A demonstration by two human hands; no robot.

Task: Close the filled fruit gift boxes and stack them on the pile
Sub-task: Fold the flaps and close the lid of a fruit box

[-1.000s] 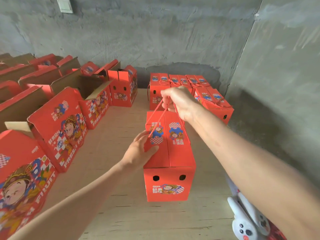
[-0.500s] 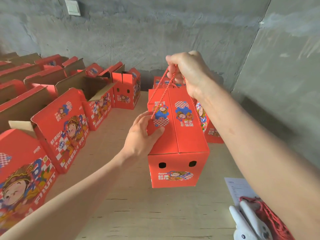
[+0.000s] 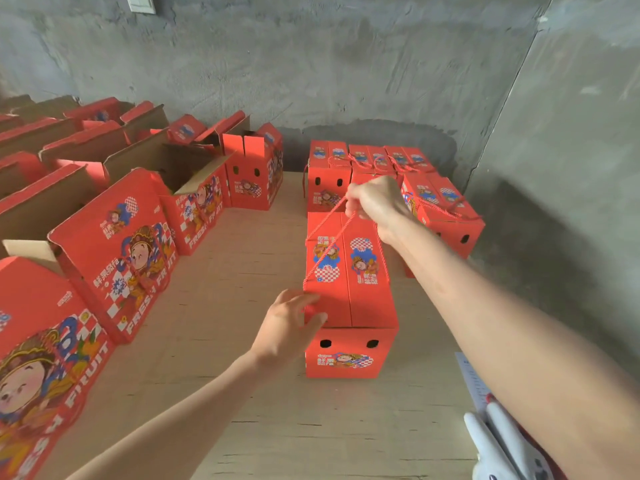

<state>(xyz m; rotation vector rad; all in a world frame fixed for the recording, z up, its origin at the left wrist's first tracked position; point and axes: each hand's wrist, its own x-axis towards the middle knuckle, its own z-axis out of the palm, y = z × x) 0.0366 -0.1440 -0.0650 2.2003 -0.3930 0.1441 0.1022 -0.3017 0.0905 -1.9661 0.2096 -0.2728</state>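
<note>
Box (image 3: 349, 292) lowered (closed), hands: right (image 3: 375, 206) gripping cord (image 3: 329, 237)

Closed gift box (image 3: 349, 289): printed red cardboard from what I see, smooth, slight sheen. Its handle (image 3: 329, 233) is twisted red cord. Open boxes (image 3: 138, 237) show raw brown corrugated insides. Floor (image 3: 242, 393): pale matt plywood. Walls (image 3: 311, 64): rough grey cement.

gift box (image 3: 349, 289) printed red, with blue-and-white checker patches and a cartoon figure; rope handle (image 3: 329, 237) red; floor (image 3: 242, 375) pale wood; wall (image 3: 346, 64) grey.
</note>
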